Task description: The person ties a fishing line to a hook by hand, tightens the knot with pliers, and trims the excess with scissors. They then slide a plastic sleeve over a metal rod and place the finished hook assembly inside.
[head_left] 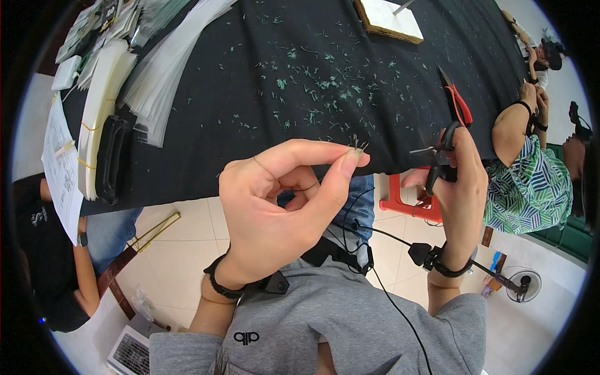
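Fine Strands Pinched Above a Litter of Green Clippings

A worker's left hand (284, 215) holds a small tuft of fine strands (356, 142) in a tight grip between thumb and index fingertip, the loose ends poking up past the nails, just above the near edge of the tabletop (194, 169). The right hand (464, 178) has its grip around black-handled scissors (446, 139), thumb and fingers at the handles. The metal blades, partly blurred, point left toward the tuft and stand apart from it. Dark bands circle both wrists, and a thin black cable (407, 317) trails down over the worker's gray shirt (356, 312).

Beyond the hands, short green clippings (338, 87) lie scattered across the black cloth covering the tabletop. Red-handled pliers (459, 103) rest at right, just beyond the scissors. At the far side sits a wooden block with a white top (387, 20), a metal rod over it.

Clear plastic sleeves (172, 81) fan out at left, beside a long cream-colored stack (100, 119) bound with rubber bands. A black case (115, 159) lies alongside the stack, near a printed white sheet (60, 153) at the tabletop's left edge. A red plastic stool (395, 201) stands on the pale tiled floor (200, 231) below. Co-workers flank the scene: one in black (50, 256) at left, another in a green-and-white patterned garment (531, 187) at right, and a third in a dark cap (552, 55) farther along.
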Motion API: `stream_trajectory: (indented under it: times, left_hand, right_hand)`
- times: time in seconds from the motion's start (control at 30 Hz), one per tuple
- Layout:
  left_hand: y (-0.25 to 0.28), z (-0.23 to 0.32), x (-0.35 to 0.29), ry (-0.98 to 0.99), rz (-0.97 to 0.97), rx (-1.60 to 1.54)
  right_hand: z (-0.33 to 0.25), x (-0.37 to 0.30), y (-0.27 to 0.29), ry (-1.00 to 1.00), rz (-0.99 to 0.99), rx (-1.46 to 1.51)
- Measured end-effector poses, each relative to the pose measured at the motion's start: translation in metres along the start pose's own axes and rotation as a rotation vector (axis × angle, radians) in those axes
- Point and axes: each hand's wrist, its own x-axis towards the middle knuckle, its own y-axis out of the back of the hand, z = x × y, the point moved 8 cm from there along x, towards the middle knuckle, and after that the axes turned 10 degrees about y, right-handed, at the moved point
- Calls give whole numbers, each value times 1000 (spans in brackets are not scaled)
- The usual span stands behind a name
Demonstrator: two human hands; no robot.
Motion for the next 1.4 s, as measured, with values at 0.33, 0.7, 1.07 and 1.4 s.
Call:
stream_trajectory:
  times: [0.33, 0.7, 1.07, 1.4]
  left_hand:
    - [-4, 11, -4, -78, -13, 196]
    - [-4, 12, -6, -186, -8, 197]
    - [-4, 12, -7, -130, -18, 212]
    - [-5, 10, -6, -193, -9, 157]
  right_hand:
    - [-27, 12, -6, 162, -118, -59]
    - [-36, 16, -6, 243, -146, -87]
    - [-36, 13, -4, 243, -131, -112]
    - [-32, 6, -1, 236, -130, -127]
